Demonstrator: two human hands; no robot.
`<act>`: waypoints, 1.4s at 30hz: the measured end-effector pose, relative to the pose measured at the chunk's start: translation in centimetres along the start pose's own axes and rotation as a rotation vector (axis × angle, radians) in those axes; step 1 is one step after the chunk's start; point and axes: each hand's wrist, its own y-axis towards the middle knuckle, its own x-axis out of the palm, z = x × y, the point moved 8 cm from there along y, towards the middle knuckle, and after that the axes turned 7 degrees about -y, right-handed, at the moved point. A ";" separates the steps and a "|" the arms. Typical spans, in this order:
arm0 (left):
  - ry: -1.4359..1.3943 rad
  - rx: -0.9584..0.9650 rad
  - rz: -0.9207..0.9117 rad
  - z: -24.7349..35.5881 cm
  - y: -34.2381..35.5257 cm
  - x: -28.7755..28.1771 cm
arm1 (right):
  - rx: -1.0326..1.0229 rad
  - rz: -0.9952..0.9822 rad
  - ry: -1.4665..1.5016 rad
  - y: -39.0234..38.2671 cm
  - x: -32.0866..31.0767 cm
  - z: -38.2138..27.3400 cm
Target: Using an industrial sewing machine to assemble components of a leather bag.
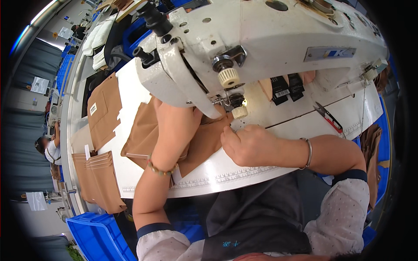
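A white sewing machine (278, 35) stands over the work. Brown fabric (209, 143) lies folded under its needle area and spreads to the left over the white table. My left hand (176, 119) rests on this fabric beside the machine head, which hides its fingers. Just right of the needle, my right hand (248, 145) is closed, thumb and fingertips pinched at the fabric's right edge. A beaded bracelet (160, 168) circles my left wrist, and a metal bangle (308, 153) is on the right one.
Thread snips (328, 117) with red on the handle lie right of the machine. Black labels (286, 89) sit behind the needle. Brown pieces (98, 178) are stacked at the left, near a brown panel (104, 111). A blue crate (100, 235) stands lower left; a person (52, 145) sits farther off.
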 end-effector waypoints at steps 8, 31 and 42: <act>0.123 0.220 0.010 3.6 -6.6 2.1 | -0.014 0.143 0.085 0.5 -0.7 0.0; 0.059 0.323 0.207 1.1 -2.5 2.1 | 0.093 -0.028 -0.012 1.1 1.6 2.0; 0.100 0.283 0.246 -0.5 -0.6 1.7 | 0.165 0.049 0.095 1.3 1.4 2.9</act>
